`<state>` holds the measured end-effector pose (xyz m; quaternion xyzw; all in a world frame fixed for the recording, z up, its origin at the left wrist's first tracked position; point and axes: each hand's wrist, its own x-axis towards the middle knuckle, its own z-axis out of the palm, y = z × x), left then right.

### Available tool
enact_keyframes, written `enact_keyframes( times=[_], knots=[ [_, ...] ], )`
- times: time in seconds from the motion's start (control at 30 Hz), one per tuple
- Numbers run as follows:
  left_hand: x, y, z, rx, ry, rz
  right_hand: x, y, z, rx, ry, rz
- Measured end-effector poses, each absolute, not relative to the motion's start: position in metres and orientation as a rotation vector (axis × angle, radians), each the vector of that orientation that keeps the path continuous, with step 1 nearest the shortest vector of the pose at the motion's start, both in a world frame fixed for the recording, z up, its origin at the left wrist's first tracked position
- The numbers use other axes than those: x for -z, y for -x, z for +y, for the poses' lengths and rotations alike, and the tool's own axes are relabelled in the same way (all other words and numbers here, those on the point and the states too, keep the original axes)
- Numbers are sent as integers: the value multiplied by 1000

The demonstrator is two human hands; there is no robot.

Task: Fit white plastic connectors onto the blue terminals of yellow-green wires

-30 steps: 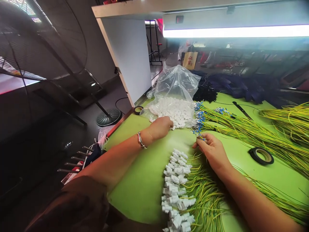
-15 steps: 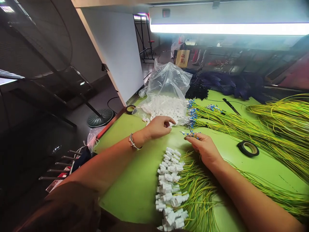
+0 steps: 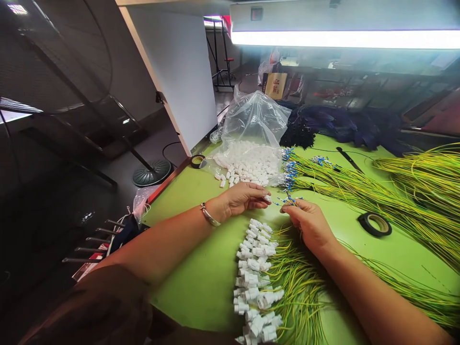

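Observation:
Between the fingertips of my left hand is a small white plastic connector. My right hand pinches several yellow-green wires whose blue-sleeved metal terminals stick out past the thumb. One terminal points at the connector, very close to it; whether it has entered cannot be told. Below my hands, a row of white connectors with yellow-green wires attached lies on the green tabletop. Beyond my left hand, a clear plastic bag spills loose white connectors.
A long bundle of yellow-green wires with blue terminals crosses the right side. Black tape rolls lie at right and back left. A dark flat strip lies behind the bundle. A white panel rises at the back left; a lamp hangs above.
My left hand has come back from the loose connector pile toward my right hand and now has a connector in its fingertips. My right hand has barely moved. The view shifted slightly.

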<state>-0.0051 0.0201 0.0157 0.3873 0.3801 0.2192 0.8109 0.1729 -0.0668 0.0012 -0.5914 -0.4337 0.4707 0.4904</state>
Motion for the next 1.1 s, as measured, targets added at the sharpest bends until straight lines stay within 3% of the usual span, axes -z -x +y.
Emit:
enact_keyframes(
  times=[1.1],
  knots=[
    [-5, -5, 6, -545, -938, 803, -2, -168, -66, -1112, 1450, -1383]
  ],
)
